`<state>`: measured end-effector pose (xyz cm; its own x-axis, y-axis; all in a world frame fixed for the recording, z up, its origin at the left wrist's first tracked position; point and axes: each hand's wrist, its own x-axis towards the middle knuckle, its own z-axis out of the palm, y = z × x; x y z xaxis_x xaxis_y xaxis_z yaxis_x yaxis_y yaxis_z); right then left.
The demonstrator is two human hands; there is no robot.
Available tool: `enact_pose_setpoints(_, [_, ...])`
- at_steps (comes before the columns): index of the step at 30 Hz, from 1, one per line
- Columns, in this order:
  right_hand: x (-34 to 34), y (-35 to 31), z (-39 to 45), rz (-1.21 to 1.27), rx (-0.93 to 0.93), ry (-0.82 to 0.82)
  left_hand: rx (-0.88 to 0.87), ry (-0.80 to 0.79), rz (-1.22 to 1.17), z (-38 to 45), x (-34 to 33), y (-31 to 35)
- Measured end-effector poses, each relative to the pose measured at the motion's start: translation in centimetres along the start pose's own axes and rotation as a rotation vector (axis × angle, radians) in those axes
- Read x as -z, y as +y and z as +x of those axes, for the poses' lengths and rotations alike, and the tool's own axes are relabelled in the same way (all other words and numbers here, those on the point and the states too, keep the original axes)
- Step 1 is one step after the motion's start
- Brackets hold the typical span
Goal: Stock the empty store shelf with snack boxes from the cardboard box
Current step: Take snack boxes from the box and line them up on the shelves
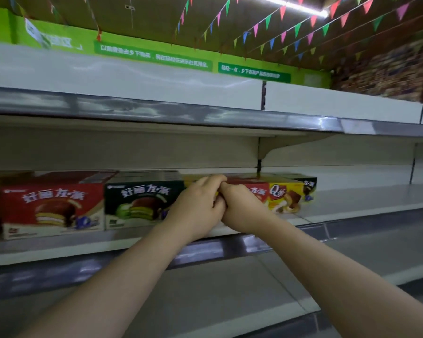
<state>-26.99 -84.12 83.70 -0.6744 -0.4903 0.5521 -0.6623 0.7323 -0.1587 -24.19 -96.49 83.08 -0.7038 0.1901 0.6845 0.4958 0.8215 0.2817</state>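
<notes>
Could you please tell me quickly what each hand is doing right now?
Left hand: grips the red snack box.
Right hand: grips the same box.

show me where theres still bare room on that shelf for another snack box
Free: the bare shelf right of the yellow box. Crowded: the left stretch, where the big red box and green box stand side by side, and the middle, where both hands grip a small red box.
</notes>
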Motion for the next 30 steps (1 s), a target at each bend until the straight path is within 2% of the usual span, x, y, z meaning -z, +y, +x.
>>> enact_pose_setpoints(9, [1.2,7.8,-2.2,-0.031,-0.005,-0.125,0.093,-0.115,0.034,2.4,-7.0,3.1])
enact_pose_setpoints(17, [-1.1,5.4,-0.6,0.119,0.045,-0.13,0.173,-0.026,0.132,0.8,-5.1,2.0])
enact_pose_setpoints(22, [-3.7,-3.4,0.8,0.285,0.196,-0.139,0.309,0.043,0.281,-5.5,2.1,-1.0])
enact_pose_setpoints(27, [-7.2,-18.1,-1.2,0.555,0.378,-0.27,0.52,0.099,0.385,-16.9,12.4,-2.6])
enact_pose_setpoints(30, [-8.3,-29.4,-4.7,0.654,0.469,-0.385,0.697,0.111,0.452,-27.0,20.3,-2.7])
